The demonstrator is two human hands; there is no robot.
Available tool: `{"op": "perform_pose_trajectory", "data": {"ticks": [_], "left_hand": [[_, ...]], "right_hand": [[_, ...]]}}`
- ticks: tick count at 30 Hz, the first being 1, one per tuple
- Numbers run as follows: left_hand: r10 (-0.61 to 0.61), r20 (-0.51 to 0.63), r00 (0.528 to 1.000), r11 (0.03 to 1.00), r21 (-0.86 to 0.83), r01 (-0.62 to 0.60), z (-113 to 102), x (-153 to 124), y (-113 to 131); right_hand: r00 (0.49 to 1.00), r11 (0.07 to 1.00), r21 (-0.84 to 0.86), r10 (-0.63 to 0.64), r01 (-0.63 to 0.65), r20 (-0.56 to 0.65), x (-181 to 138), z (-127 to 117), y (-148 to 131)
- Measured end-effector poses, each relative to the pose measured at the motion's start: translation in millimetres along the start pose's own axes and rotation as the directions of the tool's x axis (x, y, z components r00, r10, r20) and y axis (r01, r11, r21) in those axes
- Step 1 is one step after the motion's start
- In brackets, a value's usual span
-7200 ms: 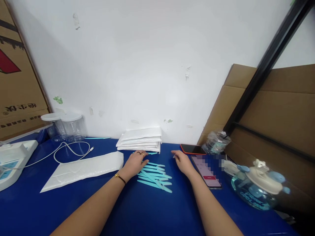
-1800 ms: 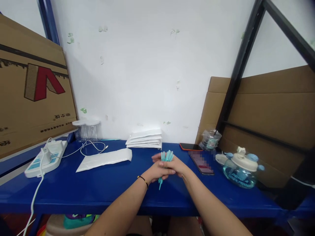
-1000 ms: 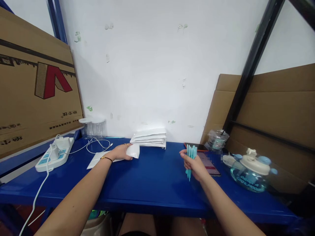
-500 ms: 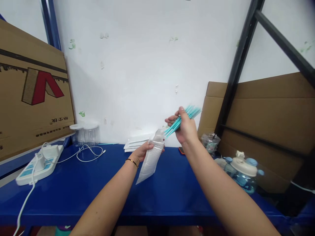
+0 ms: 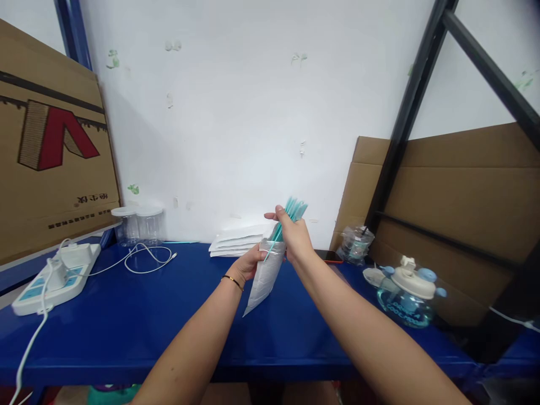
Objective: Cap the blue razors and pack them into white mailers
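Teal sticks (image 5: 293, 209) clenched in right hand (image 5: 295, 239), tips inside pouch (image 5: 264, 278) — left hand (image 5: 250, 263) gripping it.

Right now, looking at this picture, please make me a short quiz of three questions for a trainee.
1. True or false: the right hand holds the teal sticks with their lower ends at the mouth of the white bag.
2. The left hand grips: A the white bag, B scissors, C a tape roll.
3. Fill in: the water jug stands on the table to the ____ of both hands.
Key: 1 true; 2 A; 3 right.
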State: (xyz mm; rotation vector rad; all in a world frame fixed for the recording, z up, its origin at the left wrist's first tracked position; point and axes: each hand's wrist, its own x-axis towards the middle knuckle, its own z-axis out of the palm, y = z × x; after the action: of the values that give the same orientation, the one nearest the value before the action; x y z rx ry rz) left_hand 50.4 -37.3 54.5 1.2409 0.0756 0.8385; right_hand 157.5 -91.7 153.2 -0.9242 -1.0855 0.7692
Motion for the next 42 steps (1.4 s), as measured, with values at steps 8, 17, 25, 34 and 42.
{"op": "perform_pose_trajectory", "data": {"ticks": [8,17,25,34,42], "left_hand": [[0.032,0.092,0.995,0.997,0.068,-0.039,5.2,-1.5,6.8],[-0.022,0.086,0.996,0.994,0.109,0.013,4.5,-4.8,3.0],[-0.016,0.080,0.997,0.999,0.039,0.013,0.3,-8.5,-1.8],[-0.023,0.052,0.998,0.989,-0.146,0.030,-5.1,-10.8,-9.6],[-0.086,-0.036,0.996,0.991,-0.105,0.082,-8.1,-19.0,1.3]], "right_hand": [[0.999,0.970,0.242,0.013,-0.001,-0.046,18.1,-5.9,-23.6],[0.986,0.983,0.138,-0.104,0.121,-0.129,18.2,-0.2,-18.3],[0.988,0.963,-0.238,-0.100,0.126,0.120,-1.5,-6.3,-3.1],[0.973,0.964,-0.263,0.020,0.041,0.228,-6.7,-11.2,3.6],[0.949,0.965,-0.204,-0.098,0.164,0.299,2.7,-25.9,1.3]]}}
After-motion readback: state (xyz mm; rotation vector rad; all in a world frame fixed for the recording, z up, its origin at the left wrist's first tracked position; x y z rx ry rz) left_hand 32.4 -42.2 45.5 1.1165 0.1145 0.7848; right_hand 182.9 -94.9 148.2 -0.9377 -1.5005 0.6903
